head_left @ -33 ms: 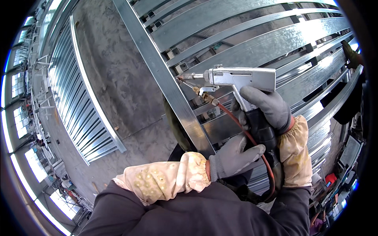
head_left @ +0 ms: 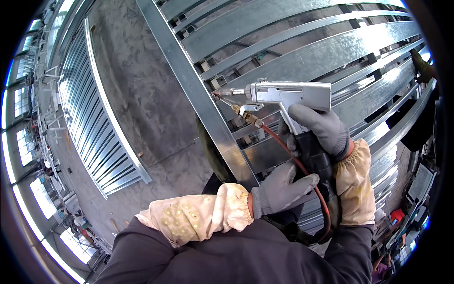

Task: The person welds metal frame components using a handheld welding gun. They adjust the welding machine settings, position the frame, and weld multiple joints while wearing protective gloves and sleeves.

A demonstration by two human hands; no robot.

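Concrete floor [head_left: 151,99] flanked the steel frame [head_left: 191,90]; above it, the right hand [head_left: 325,128] gripped a silver gun [head_left: 302,93], best held steady; whether the left hand [head_left: 281,190] pinched the hose [head_left: 277,136] was unclear.

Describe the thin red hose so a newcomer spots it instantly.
Over the big slatted metal frame, the right hand grips a silver pistol-shaped tool. From the brass fitting below its nozzle, the hose runs down past the left hand. It is thin and red, unlike the thick black sheath beside it.
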